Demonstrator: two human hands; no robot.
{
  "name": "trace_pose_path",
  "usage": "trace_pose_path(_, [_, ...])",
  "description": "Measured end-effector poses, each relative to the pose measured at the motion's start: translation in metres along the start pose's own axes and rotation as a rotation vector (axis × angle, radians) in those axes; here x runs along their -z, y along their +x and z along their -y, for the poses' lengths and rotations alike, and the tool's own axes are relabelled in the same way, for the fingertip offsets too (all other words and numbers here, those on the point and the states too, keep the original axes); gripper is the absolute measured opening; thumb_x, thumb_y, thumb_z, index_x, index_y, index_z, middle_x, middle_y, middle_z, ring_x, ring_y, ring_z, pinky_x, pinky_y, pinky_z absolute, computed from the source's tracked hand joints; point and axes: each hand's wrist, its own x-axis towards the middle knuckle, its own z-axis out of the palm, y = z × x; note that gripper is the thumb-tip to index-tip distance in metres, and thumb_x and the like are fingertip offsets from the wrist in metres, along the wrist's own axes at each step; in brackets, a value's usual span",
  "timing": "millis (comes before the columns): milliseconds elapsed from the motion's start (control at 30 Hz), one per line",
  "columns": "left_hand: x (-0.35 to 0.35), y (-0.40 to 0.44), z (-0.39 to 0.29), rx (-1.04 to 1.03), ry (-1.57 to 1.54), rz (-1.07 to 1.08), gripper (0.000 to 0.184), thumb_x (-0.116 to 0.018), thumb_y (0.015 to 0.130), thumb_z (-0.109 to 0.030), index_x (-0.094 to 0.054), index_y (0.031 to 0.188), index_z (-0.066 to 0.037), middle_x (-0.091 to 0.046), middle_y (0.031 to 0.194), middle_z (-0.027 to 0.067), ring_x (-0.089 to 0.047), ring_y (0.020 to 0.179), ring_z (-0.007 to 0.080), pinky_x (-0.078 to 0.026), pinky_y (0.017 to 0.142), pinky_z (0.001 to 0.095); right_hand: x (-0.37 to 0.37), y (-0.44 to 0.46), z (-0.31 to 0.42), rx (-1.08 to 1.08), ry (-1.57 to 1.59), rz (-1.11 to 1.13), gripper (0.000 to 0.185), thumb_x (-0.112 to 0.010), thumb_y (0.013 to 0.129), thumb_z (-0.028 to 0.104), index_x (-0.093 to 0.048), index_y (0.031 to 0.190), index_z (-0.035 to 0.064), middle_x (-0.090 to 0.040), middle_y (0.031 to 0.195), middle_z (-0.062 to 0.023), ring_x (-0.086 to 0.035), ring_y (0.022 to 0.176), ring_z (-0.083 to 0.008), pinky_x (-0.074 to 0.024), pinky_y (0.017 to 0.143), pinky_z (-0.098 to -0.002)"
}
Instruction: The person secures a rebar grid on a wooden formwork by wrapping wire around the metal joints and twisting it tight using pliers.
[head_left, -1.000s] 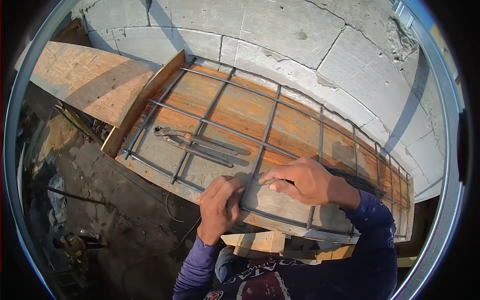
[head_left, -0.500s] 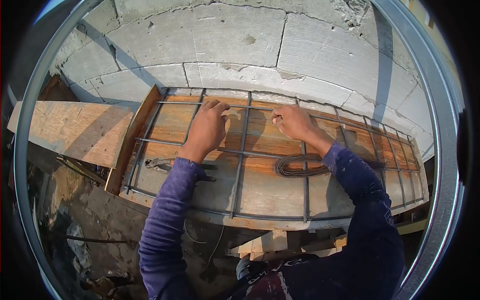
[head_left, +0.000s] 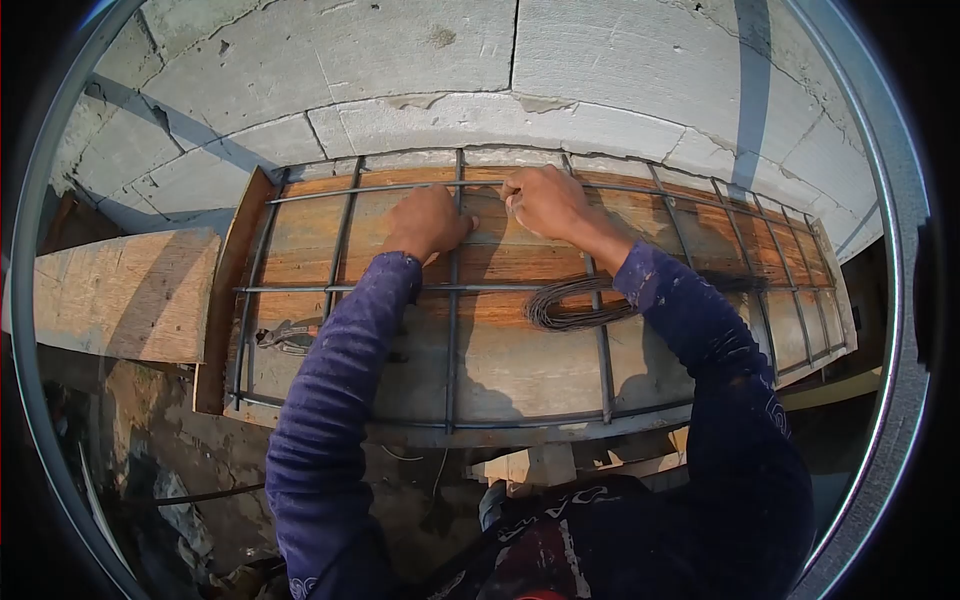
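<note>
A grid of dark steel bars (head_left: 452, 345) lies over a wooden form board (head_left: 530, 385). My left hand (head_left: 432, 220) is at the far long bar, left of a crossing, its fingers bent; what they hold, if anything, is hidden. My right hand (head_left: 540, 203) is pinched just right of that crossing, on something too small to make out. A looped bundle of thin wire (head_left: 570, 307) lies on the grid below my right forearm. Pincers (head_left: 287, 338) rest on the board at the left, partly behind my left sleeve.
A pale block wall (head_left: 420, 60) rises behind the form. An upright board (head_left: 232, 290) closes its left end, with a plywood sheet (head_left: 130, 290) beyond. Lower down are pieces of wood (head_left: 535, 465) and dark ground (head_left: 210, 440). A metal frame edges the view.
Both hands have moved from the near side of the grid to the far long bar. The view has shifted, and the wire bundle now shows more fully.
</note>
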Motion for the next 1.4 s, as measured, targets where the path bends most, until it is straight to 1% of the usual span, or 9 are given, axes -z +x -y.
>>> trace_pose_path(133, [0.002, -0.001, 0.002, -0.057, 0.004, -0.109, 0.054, -0.077, 0.085, -0.049, -0.075, 0.089, 0.005, -0.075, 0.092, 0.0255, -0.074, 0.091, 0.0390, -0.058, 0.079, 0.0480, 0.001, 0.001, 0.000, 0.011, -0.039, 0.006, 0.012, -0.067, 0.087, 0.012, -0.078, 0.089, 0.0099, -0.076, 0.090, -0.0172, -0.073, 0.088, -0.0378, -0.0569, 0.076, -0.0489])
trace_pose_path(233, [0.014, -0.006, 0.007, -0.015, -0.038, 0.214, 0.048, -0.077, 0.086, -0.044, -0.075, 0.084, 0.004, -0.074, 0.083, 0.0243, -0.074, 0.087, 0.0388, -0.057, 0.077, 0.0468, 0.008, -0.005, 0.009, -0.019, -0.056, 0.057, 0.012, -0.066, 0.088, 0.011, -0.078, 0.092, 0.0082, -0.076, 0.093, -0.0168, -0.073, 0.087, -0.0364, -0.0566, 0.076, -0.0476])
trace_pose_path(500, [0.023, -0.146, 0.007, -0.358, -0.130, -0.251, 0.022, -0.081, 0.081, -0.015, -0.070, 0.090, 0.002, -0.067, 0.085, 0.0173, -0.063, 0.084, 0.0366, -0.048, 0.075, 0.0463, 0.063, -0.030, -0.005, 0.075, 0.046, 0.208, 0.016, -0.065, 0.093, 0.016, -0.077, 0.098, 0.0061, -0.076, 0.089, -0.0132, -0.073, 0.085, -0.0319, -0.0552, 0.077, -0.0461])
trace_pose_path(567, [0.014, -0.169, -0.010, -0.380, -0.164, -0.308, 0.024, -0.082, 0.080, -0.016, -0.069, 0.093, 0.000, -0.066, 0.089, 0.0162, -0.062, 0.088, 0.0362, -0.047, 0.078, 0.0465, 0.069, -0.046, 0.000, 0.215, 0.241, 0.331, 0.024, -0.071, 0.092, 0.026, -0.076, 0.105, 0.0061, -0.075, 0.090, -0.0136, -0.073, 0.088, -0.0292, -0.0534, 0.078, -0.0455])
trace_pose_path(633, [0.008, -0.188, -0.017, -0.393, -0.200, -0.377, 0.026, -0.082, 0.080, -0.016, -0.069, 0.096, -0.001, -0.066, 0.094, 0.0151, -0.061, 0.092, 0.0358, -0.046, 0.080, 0.0467, 0.106, -0.064, 0.032, 0.041, 0.028, 0.656, 0.042, -0.079, 0.084, 0.037, -0.074, 0.111, 0.0044, -0.073, 0.098, -0.0138, -0.072, 0.092, -0.0302, -0.0537, 0.080, -0.0450])
trace_pose_path(700, [0.006, -0.203, -0.018, -0.324, -0.178, -0.365, 0.030, -0.083, 0.079, -0.016, -0.067, 0.101, -0.002, -0.063, 0.099, 0.0139, -0.058, 0.096, 0.0352, -0.044, 0.083, 0.0471, 0.114, -0.099, 0.014, 0.401, -0.079, 0.465, 0.057, -0.088, 0.073, 0.040, -0.072, 0.113, 0.0025, -0.069, 0.103, -0.0122, -0.070, 0.096, -0.0313, -0.0548, 0.082, -0.0444])
trace_pose_path(933, [-0.011, -0.238, -0.007, -0.232, -0.337, -0.583, 0.022, -0.081, 0.083, -0.015, -0.067, 0.097, -0.005, -0.063, 0.102, 0.0109, -0.057, 0.106, 0.0334, -0.040, 0.094, 0.0472, 0.130, -0.135, 0.006, 0.047, -0.521, 0.512, 0.060, -0.092, 0.065, 0.029, -0.072, 0.114, 0.0020, -0.066, 0.103, -0.0131, -0.067, 0.105, -0.0340, -0.0554, 0.085, -0.0455])
trace_pose_path(1067, [-0.012, -0.245, 0.001, -0.184, -0.382, -0.646, 0.016, -0.078, 0.087, -0.013, -0.066, 0.095, -0.004, -0.064, 0.102, 0.0115, -0.058, 0.105, 0.0328, -0.043, 0.094, 0.0461, 0.153, -0.122, -0.003, -0.005, -0.430, 0.113, 0.055, -0.090, 0.069, 0.028, -0.072, 0.112, 0.0007, -0.066, 0.107, -0.0130, -0.067, 0.104, -0.0341, -0.0550, 0.088, -0.0443])
trace_pose_path(1400, [-0.029, -0.257, 0.024, -0.108, -0.387, -0.763, 0.011, -0.072, 0.092, -0.009, -0.064, 0.093, -0.002, -0.064, 0.101, 0.0121, -0.059, 0.105, 0.0329, -0.046, 0.097, 0.0463, 0.181, -0.083, -0.012, -0.034, -0.631, -0.151, 0.038, -0.086, 0.075, 0.025, -0.073, 0.102, 0.0028, -0.067, 0.098, -0.0134, -0.069, 0.091, -0.0354, -0.0559, 0.078, -0.0464])
